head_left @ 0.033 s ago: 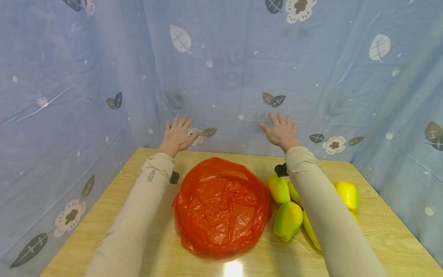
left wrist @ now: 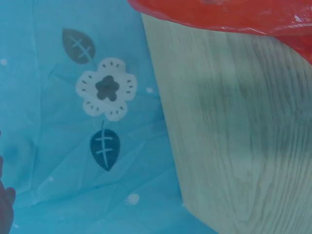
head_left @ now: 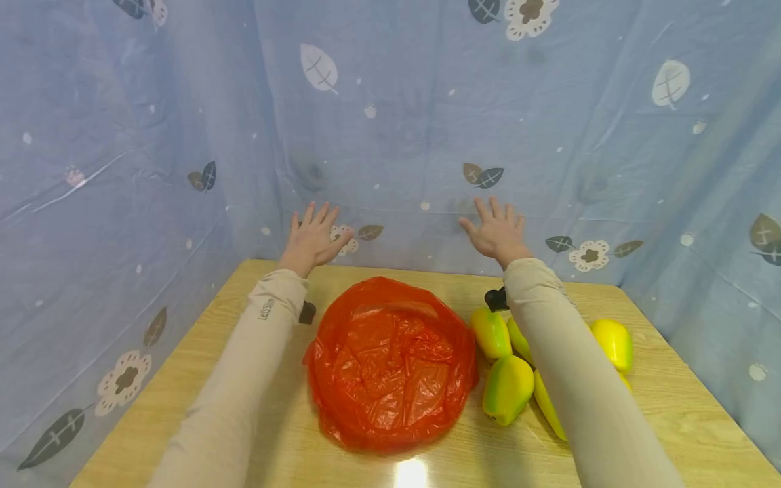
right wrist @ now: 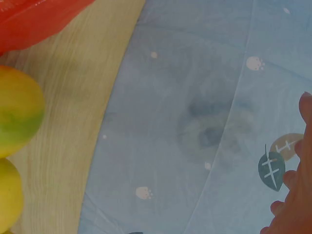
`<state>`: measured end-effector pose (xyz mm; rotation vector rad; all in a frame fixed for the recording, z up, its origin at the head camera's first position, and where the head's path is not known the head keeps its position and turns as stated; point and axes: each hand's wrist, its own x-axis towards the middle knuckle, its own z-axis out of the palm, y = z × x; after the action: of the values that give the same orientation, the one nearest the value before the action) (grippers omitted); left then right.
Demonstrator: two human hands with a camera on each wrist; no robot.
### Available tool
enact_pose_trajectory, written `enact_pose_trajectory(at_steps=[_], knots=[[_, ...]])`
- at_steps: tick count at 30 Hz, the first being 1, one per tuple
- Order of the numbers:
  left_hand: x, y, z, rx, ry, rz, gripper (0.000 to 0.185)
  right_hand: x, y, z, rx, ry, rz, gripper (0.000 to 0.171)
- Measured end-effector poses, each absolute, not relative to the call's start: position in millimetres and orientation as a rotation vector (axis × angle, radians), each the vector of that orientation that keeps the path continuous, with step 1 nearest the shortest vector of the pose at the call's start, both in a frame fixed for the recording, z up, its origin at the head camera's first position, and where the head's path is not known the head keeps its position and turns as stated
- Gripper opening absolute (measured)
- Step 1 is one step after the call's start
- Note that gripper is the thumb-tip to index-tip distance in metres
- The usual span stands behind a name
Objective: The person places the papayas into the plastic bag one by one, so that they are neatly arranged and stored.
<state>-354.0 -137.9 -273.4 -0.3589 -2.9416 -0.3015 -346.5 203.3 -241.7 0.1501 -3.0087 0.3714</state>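
My left hand [head_left: 313, 240] is held out past the far table edge, before the curtain, fingers spread and holding nothing. Likewise my right hand [head_left: 497, 234] reaches forward with straight, spread fingers and an empty palm. Between the forearms sits a red plastic bag [head_left: 378, 293], spread into a round, bowl-like shape with a raised rim. Several yellow-green fruits [head_left: 508, 390], mango-like in shape, lie beside it on the right; my right forearm partly hides them. In the right wrist view, fingers [right wrist: 295, 195] show at the right edge, and one fruit [right wrist: 19, 112] at the left.
A light wooden table [head_left: 677, 413] carries the bag and the fruits. Blue patterned curtain [head_left: 390, 135] hangs behind the table and along both sides. A dark wrist-worn piece [head_left: 496, 299] shows beside the right cuff, and another [head_left: 308, 312] beside the left.
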Motion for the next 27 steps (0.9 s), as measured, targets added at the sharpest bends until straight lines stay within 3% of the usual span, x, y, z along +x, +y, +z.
enact_pose_trajectory(at_steps=[12,27], knots=[[-351.6,-138.3,-282.4,-0.405,-2.922,-0.327,0.069,-345.6,226.5,-248.1,0.213,-2.745,0.578,0.062],[-337.2,-139.5,-299.8,-0.553,-2.741,-0.928,0.053,-317.5,269.5,-268.2,0.243,-2.476,1.067,0.063]])
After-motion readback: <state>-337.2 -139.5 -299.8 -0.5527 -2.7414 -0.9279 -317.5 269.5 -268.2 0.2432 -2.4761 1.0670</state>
